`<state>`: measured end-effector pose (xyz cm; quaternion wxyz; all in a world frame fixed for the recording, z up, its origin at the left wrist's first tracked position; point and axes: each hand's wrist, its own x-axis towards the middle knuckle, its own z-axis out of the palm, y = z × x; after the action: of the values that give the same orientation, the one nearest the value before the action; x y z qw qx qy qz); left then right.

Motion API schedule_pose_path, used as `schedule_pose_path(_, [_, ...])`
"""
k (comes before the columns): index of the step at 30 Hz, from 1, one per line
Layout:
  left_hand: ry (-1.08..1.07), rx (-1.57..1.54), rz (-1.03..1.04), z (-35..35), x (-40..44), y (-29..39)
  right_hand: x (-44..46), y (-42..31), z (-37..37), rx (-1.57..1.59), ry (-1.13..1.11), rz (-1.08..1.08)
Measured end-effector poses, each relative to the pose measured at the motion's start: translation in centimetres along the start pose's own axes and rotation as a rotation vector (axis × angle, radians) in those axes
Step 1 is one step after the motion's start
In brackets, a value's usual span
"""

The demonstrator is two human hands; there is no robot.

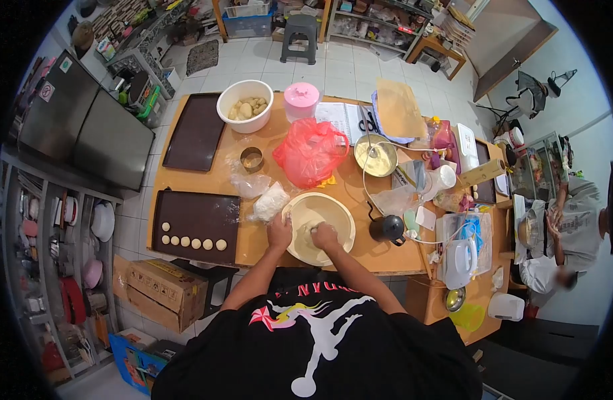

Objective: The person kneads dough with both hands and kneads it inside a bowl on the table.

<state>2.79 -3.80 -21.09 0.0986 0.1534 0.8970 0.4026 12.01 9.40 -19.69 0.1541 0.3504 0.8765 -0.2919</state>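
A cream mixing bowl (344, 217) stands near the table's front edge, right in front of me. Its left rim is gripped by my left hand (280, 231), the fingers curled over the edge. Inside the bowl, my right hand (325, 236) is closed and pressed down near a pale, doughy or floury mass (309, 233). Whatever its fingers hold is hidden. Just beyond my left hand lies a plastic bag of white powder (272, 203). On a dark baking tray (200, 210) to the left, several round dough balls (196, 244) sit along the front and left.
Behind the bowl are a red plastic bag (311, 153), a white tub of pale lumps (266, 117) and a pink lidded container (302, 100). A dark pitcher (386, 230), a bowl of yellowish mixture (380, 160) and a hand mixer (460, 263) stand right. Other people (573, 227) are far right.
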Motion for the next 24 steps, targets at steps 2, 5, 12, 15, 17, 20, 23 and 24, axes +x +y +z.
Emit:
schedule_pose_path(2, [0.02, -0.025, -0.011, 0.1, 0.1, 0.0, 1.4, 2.1, 1.0, 0.125, -0.096, -0.021])
schedule_pose_path(5, [0.022, -0.072, 0.012, 0.9, 0.4, -1.1, 0.5, 3.2, 0.3, 0.641, -0.354, 0.052])
schedule_pose_path(12, [0.022, -0.052, 0.0, 0.5, 0.0, -0.5, 0.8, 4.4, -3.5, 0.423, -0.046, -0.11])
schedule_pose_path(15, [0.024, -0.075, 0.017, 0.5, 0.3, -0.5, 2.5, 4.7, -1.4, 0.165, 0.132, -0.286])
schedule_pose_path(17, [0.024, -0.031, 0.027, 0.7, 0.3, -0.9, 2.7, 4.4, -0.1, 0.101, 0.125, -0.349])
schedule_pose_path(20, [0.039, -0.01, -0.019, 0.9, 0.3, -0.8, -1.8, 0.3, -4.5, 0.039, -0.012, -0.397])
schedule_pose_path(23, [0.032, -0.024, -0.023, 0.4, 0.2, -0.2, -3.1, 0.2, -5.0, -0.08, -0.177, -0.519])
schedule_pose_path(24, [0.033, -0.019, -0.017, 0.4, 0.1, -0.1, -3.6, 0.6, -4.4, -0.177, -0.207, -0.554])
